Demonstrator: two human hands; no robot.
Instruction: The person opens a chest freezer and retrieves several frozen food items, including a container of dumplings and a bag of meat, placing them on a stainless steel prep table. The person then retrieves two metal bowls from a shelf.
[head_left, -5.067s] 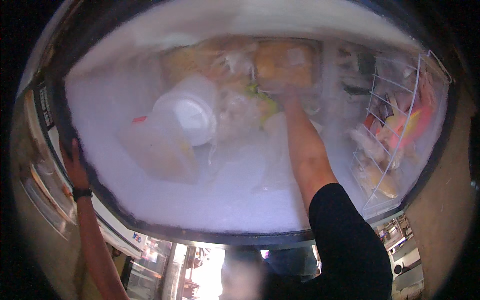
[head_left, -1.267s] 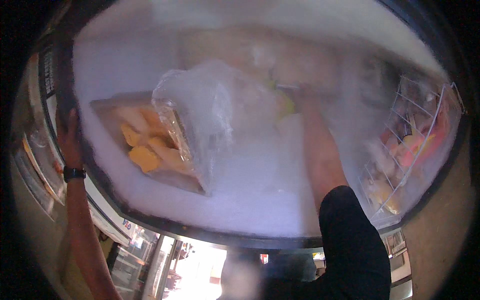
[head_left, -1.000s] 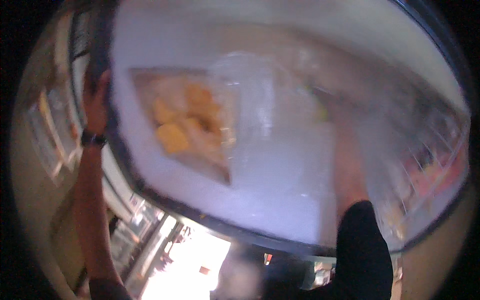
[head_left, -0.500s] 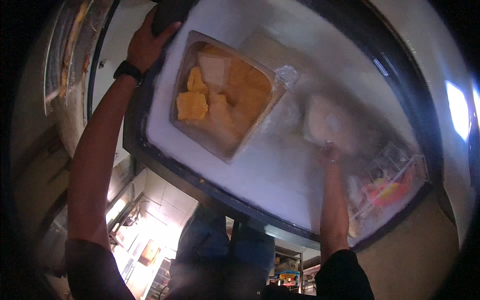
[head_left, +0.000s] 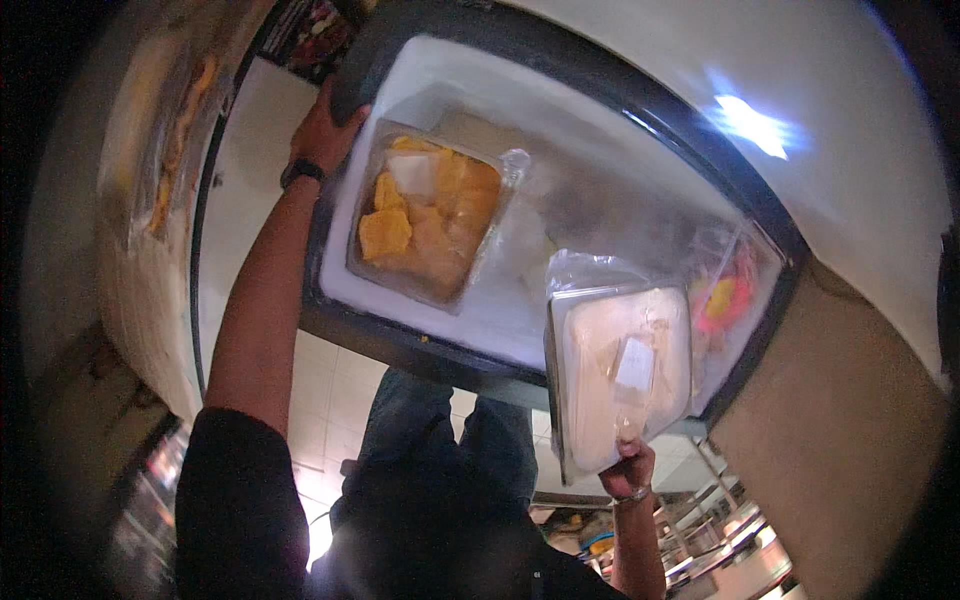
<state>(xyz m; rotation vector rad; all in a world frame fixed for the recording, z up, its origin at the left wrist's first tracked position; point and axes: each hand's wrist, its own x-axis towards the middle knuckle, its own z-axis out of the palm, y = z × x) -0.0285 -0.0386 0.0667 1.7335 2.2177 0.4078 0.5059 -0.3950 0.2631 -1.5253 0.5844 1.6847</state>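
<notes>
My right hand (head_left: pixel 628 468) grips the near end of a rectangular tray (head_left: pixel 585 400) covered in clear plastic film. Its contents are pale, and a white label sits on top. The tray is tilted over the near rim of an open chest freezer (head_left: pixel 480 375). At the upper left, my left hand (head_left: pixel 328 138) is closed round the freezer's dark edge, thumb showing and most fingers hidden. Inside the freezer, nearest that hand, stands a metal pan (head_left: pixel 365 262) of orange-yellow chunks (head_left: pixel 385 234) with a pale label on them.
A clear bag with pink and yellow contents (head_left: pixel 722 302) lies at the freezer's right end. Cold mist blurs the freezer's middle. A long bag of brownish pieces (head_left: pixel 180 150) is at the far left. Shelving (head_left: pixel 705 535) stands at the lower right.
My right hand has lifted the film-covered tray out of the misty interior and brought it nearer, over the front rim. My left hand keeps to the dark edge while the view has shifted.
</notes>
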